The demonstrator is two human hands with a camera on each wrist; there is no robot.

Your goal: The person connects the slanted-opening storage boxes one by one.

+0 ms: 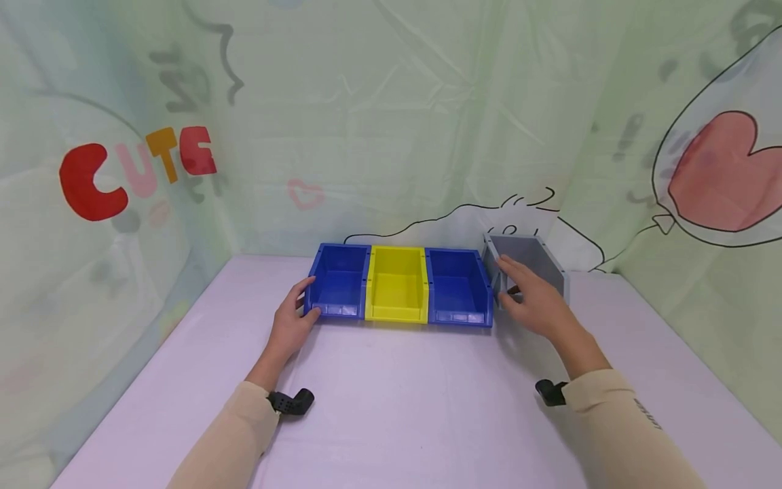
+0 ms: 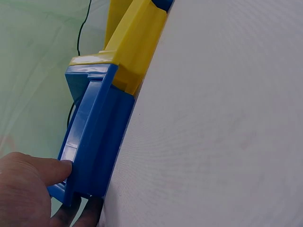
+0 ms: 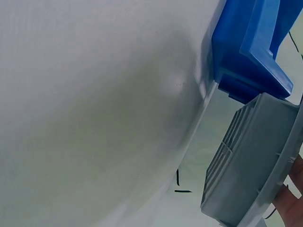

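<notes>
Three plastic storage bins stand side by side: a blue bin (image 1: 342, 310) on the left, a yellow bin (image 1: 396, 314) in the middle, another blue bin (image 1: 459, 317) on the right. My left hand (image 1: 293, 321) grips the left blue bin at its outer side, thumb on the front lip and fingers along the side and below. A grey bin (image 1: 540, 255) is held by my right hand (image 1: 540, 305) at its rim, right beside the right blue bin. In the right wrist view the grey bin (image 3: 258, 161) is tilted and raised, one corner close against the blue one.
A table with a pale cloth (image 1: 397, 407) lies under the bins. Behind it and along both sides hangs a printed curtain (image 1: 391, 136), close to the backs of the bins. Black wrist cameras (image 1: 293, 402) sit on both wrists.
</notes>
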